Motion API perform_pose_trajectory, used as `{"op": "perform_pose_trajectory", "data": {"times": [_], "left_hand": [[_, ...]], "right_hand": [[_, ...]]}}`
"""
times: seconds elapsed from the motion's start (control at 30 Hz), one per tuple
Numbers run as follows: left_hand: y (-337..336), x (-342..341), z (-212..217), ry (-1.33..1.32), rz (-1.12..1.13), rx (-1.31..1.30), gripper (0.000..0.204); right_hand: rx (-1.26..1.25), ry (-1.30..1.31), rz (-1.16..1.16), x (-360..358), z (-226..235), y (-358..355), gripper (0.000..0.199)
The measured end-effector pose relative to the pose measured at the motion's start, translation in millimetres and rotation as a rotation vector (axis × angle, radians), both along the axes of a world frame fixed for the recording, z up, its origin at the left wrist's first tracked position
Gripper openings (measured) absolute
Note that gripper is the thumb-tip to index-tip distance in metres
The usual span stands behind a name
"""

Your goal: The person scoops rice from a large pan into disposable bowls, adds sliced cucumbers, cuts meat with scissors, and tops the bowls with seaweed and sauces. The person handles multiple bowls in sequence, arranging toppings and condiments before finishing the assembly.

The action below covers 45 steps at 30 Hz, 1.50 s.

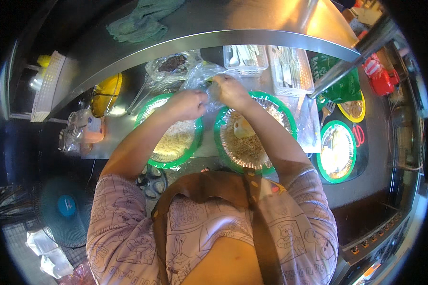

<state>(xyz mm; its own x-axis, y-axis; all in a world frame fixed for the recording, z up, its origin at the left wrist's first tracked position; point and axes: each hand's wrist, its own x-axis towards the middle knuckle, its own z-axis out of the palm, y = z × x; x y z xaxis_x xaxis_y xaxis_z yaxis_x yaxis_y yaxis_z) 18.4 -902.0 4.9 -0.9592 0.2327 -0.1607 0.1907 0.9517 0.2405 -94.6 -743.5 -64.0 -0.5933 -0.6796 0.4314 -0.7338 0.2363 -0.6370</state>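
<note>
Both of my hands are raised over the gap between two green-rimmed round trays. My left hand [190, 103] is closed, its fingers against a thin transparent plastic bag [200, 76]. Beside it my right hand [229, 90] pinches the crumpled plastic from above. Under my left forearm lies a green-rimmed tray [199, 138] of pale, crumbly food [173, 145]. The other green-rimmed tray [218, 130], partly hidden by my right forearm, holds brownish crumbly food [245, 148] with a pale scoop [243, 128] in it.
White baskets of plastic cutlery [246, 58] [290, 71] stand behind. A metal shelf edge [233, 37] crosses above the hands. To the right are another green-rimmed plate [324, 164], a yellow-rimmed plate [364, 107] and red scissors [359, 136]. Jars [88, 127] stand left; a fan [64, 209] is lower left.
</note>
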Motion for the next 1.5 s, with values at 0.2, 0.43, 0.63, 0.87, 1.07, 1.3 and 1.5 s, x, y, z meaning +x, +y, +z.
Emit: {"op": "perform_pose_trajectory", "data": {"times": [0.2,0.43,0.63,0.87,1.07,1.3,1.5], "left_hand": [[-12.5,-29.9,-13.4,0.182,0.296,0.084,0.018],[3.8,-69.3,-32.6,0.183,0.324,-0.162,0.020],[-49.1,-75.2,-65.6,0.169,0.324,0.212,0.030],[6.0,-51.0,-4.6,-0.276,0.611,1.372,0.029],[22.3,-50.7,22.7,-0.390,0.461,1.098,0.037],[40.3,-20.7,23.0,0.400,-0.153,-0.288,0.055],[-7.9,-42.0,-14.5,0.454,0.034,-0.392,0.051]], "right_hand": [[0.169,0.054,-0.194,-5.0,1.5,-21.4,0.032],[0.253,-0.002,-0.294,9.0,19.2,-17.5,0.030],[-0.101,0.114,-0.339,72.1,34.0,-9.0,0.040],[-0.485,-0.141,-0.256,33.5,41.3,11.4,0.034],[-0.422,-0.256,-0.176,28.2,45.1,46.0,0.026],[-0.137,-0.166,-0.427,49.9,42.3,186.9,0.021],[0.266,0.067,-0.478,68.0,1.3,220.6,0.023]]}}
